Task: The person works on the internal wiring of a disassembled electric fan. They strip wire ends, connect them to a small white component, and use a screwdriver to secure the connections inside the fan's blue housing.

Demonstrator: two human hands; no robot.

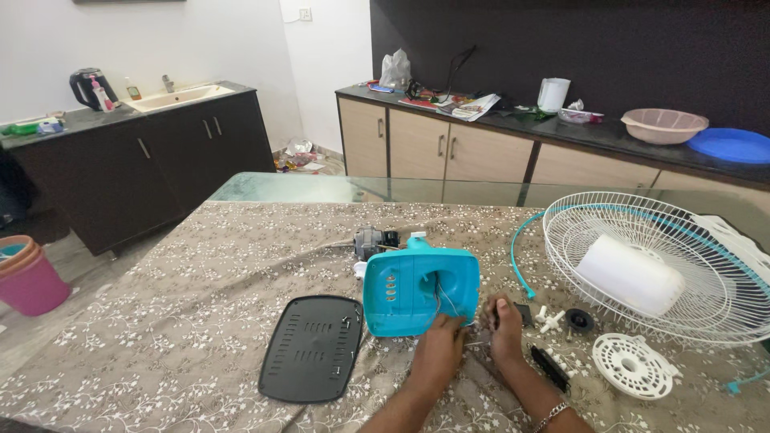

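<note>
both hands point(473, 337) reach forward, fingers curled at the turquoise fan base point(419, 290).

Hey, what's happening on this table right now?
A person is working on a taken-apart fan. Their left hand touches the thin wires coming out of the turquoise base housing, and the right hand rests beside it near small loose parts. A black cover plate lies to the left, the white fan guard to the right.

A turquoise fan base housing point(419, 290), tipped on edge with its hollow exposed, is seen just above the left grip point(439, 350).
</note>
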